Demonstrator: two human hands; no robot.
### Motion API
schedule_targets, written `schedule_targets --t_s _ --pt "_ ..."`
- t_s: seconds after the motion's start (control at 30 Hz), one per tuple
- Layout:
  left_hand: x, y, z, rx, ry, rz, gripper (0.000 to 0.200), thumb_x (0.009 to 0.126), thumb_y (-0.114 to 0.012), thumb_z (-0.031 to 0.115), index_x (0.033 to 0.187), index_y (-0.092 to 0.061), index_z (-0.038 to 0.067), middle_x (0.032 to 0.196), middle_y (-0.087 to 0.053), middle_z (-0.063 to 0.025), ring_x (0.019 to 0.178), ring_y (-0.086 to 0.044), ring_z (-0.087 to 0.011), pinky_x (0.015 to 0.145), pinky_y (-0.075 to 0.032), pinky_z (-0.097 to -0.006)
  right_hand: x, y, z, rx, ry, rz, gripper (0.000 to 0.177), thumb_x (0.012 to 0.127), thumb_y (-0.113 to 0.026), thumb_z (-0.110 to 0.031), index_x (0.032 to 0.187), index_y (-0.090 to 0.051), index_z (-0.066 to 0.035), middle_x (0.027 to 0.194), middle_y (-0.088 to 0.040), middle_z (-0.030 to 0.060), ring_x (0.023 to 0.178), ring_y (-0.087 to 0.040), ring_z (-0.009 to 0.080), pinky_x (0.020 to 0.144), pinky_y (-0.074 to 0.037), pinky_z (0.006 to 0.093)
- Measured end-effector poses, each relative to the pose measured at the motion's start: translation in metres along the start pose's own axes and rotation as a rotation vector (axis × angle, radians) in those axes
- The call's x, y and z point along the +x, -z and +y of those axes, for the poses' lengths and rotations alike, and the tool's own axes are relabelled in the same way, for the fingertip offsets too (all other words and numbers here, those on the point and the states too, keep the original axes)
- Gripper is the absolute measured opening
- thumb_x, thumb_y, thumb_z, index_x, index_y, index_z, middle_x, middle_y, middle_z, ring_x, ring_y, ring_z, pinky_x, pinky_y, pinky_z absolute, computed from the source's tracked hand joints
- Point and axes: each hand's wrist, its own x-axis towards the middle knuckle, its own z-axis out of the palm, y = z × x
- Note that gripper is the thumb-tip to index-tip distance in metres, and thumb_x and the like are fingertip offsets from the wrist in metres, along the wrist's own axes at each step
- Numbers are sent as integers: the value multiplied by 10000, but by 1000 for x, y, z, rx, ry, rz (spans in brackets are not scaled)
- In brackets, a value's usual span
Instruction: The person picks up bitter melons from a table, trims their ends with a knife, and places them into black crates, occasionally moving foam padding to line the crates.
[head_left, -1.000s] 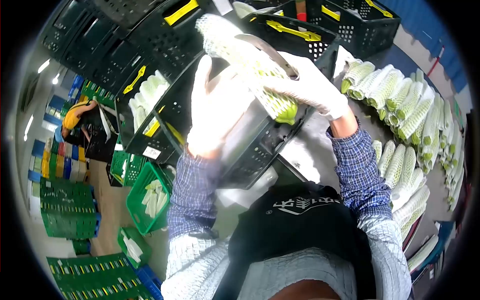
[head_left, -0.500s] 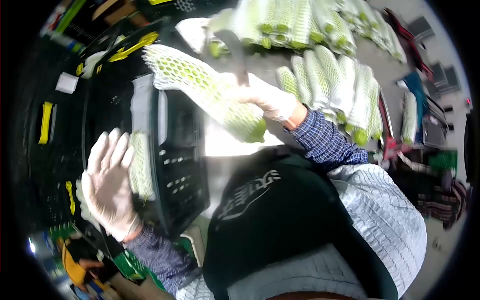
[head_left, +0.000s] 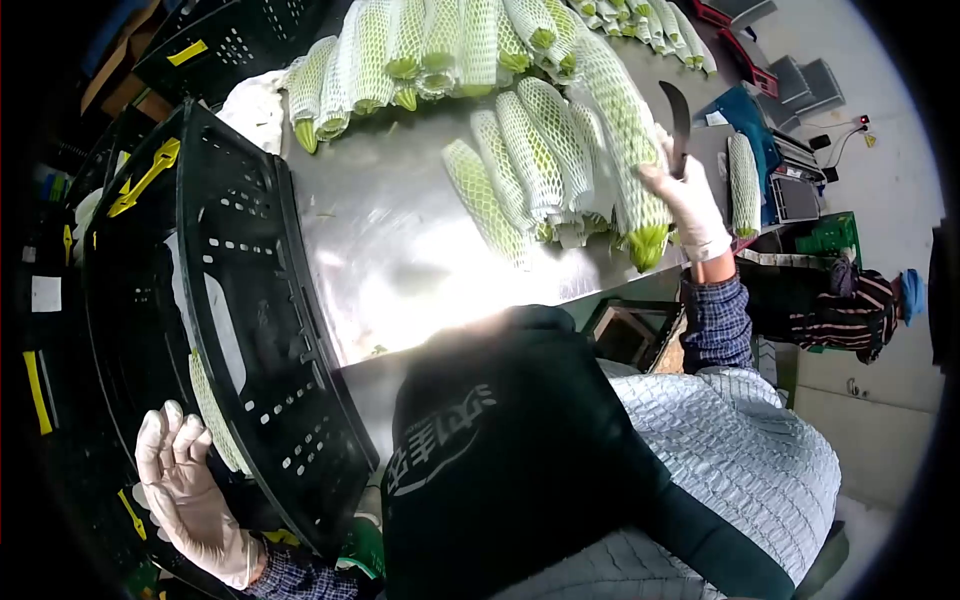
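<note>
My right hand (head_left: 690,205), in a white glove, holds a curved knife (head_left: 678,125) pointing up and grips a long green vegetable in white foam netting (head_left: 625,130). That vegetable hangs over the right part of the metal table (head_left: 370,220), beside a short row of netted vegetables (head_left: 540,150). My left hand (head_left: 190,490), also gloved, is at the lower left with its palm up and fingers apart, holding nothing. Near it, one netted vegetable (head_left: 215,415) lies inside a black crate (head_left: 270,300), partly hidden by the crate wall.
More netted vegetables (head_left: 440,45) line the table's far side. A white cloth (head_left: 255,110) lies near the crate. Another black crate (head_left: 235,50) stands at the upper left. A person in a striped top (head_left: 850,315) is at the right, near a scale (head_left: 795,195).
My right hand has moved right, away from the crate, carrying the netted vegetable and knife to the short row. My left hand remains beside the crate, lower in view. The view has shifted.
</note>
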Motion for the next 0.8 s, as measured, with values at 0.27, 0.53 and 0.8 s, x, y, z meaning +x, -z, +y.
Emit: schedule_targets --t_s 0.27,0.53,0.8 --pt "6 -9 -2 40 14 42 641 1001 -387 424 1403 -420 -74 1349 -542 -239 1159 -602 -252 1020 -476 -360 41 32 68 -1222 -123 187 873 728 -728 -589 1388 -510 -60 967 -705 217 924 -693 324 809 -532 386" --pt "15 -8 0 39 7 24 593 996 -500 339 1368 -425 -117 1300 -551 -284 1112 -632 -271 1023 -484 -378 38 -4 15 -921 356 334 458 809 -724 -334 1192 -650 -94 968 -716 109 863 -686 315 758 -534 374" --pt "13 -1 -2 -23 -12 13 537 1021 -468 306 1370 -425 -99 1253 -555 -210 1071 -598 -226 977 -476 -309 17 -88 12 -442 354 -258 365 809 -707 -145 1159 -653 -53 849 -730 60 657 -656 93 632 -525 234"
